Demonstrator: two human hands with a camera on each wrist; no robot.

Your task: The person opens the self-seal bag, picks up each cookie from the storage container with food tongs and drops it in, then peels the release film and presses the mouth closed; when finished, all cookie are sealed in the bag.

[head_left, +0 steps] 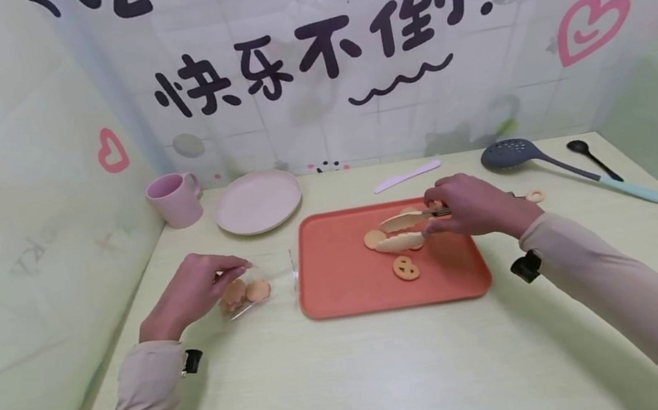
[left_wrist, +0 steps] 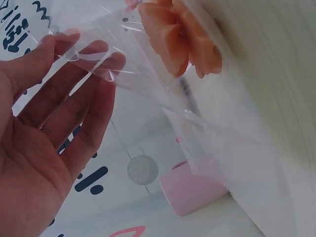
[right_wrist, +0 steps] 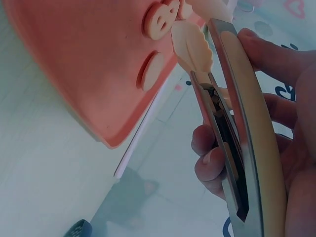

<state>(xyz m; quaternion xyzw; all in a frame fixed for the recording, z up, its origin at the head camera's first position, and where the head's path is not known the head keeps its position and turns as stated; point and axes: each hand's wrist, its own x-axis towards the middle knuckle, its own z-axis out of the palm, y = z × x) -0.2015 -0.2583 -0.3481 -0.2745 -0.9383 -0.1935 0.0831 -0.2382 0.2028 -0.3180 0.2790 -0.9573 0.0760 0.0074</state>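
Observation:
My left hand [head_left: 190, 293] pinches the edge of a clear plastic bag [head_left: 277, 266] at the table's left. Several light-brown cookies [head_left: 258, 290] lie inside it; the left wrist view shows them as orange-brown pieces [left_wrist: 170, 37]. In my right hand [head_left: 476, 206] are tongs [right_wrist: 256, 118] with metal-edged arms and cream scalloped tips [head_left: 399, 243], spread apart above the red tray [head_left: 340, 268]. On the tray are a face-patterned cookie [head_left: 405, 267], a plain round cookie [head_left: 374, 239] and others partly hidden by the tongs. Whether the tips touch a cookie, I cannot tell.
Behind the bag stand a pink mug [head_left: 174, 202] and a pink plate [head_left: 258, 202]. A lilac knife [head_left: 408, 176] lies behind the tray. To the right are a slotted spoon [head_left: 510, 154] with a light-blue handle end and a small black spoon [head_left: 592, 159].

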